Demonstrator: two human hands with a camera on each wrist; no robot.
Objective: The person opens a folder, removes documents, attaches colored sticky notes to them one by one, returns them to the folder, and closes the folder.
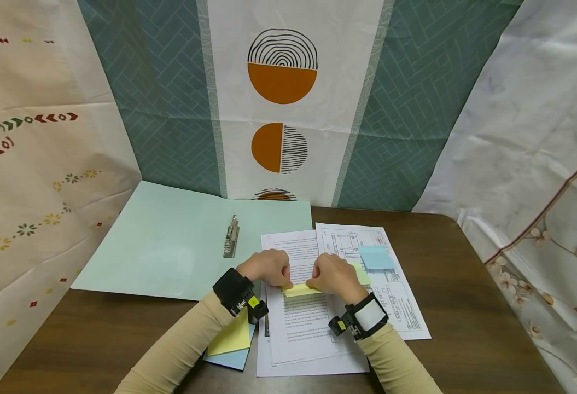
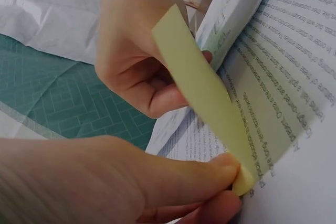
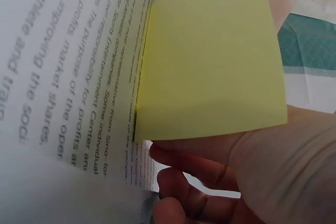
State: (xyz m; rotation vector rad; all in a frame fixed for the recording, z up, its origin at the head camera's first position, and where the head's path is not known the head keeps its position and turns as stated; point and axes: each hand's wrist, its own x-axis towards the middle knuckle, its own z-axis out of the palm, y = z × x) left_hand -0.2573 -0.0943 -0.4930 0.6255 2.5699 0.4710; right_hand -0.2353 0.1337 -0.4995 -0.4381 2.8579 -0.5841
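A yellow sticky note (image 1: 301, 290) stands up off a printed text sheet (image 1: 299, 328), its sticky edge along the page. At its left end my left hand (image 1: 267, 266) pinches a corner between thumb and finger, bending it in the left wrist view. My right hand (image 1: 336, 274) holds the opposite end, with its thumb behind the note (image 3: 215, 61) and the other fingers curled below. Part of the right grip is hidden by the note. To the right lies a drawing sheet (image 1: 406, 312) bearing a blue note (image 1: 377, 258) and a pale green note (image 1: 361, 273).
An open pale green folder (image 1: 170, 241) with a metal clip (image 1: 231, 238) covers the back left of the brown table (image 1: 470, 306). Beside my left forearm lie a yellow pad (image 1: 231, 335) and a blue pad (image 1: 231, 358). Patterned cloths hang around the table.
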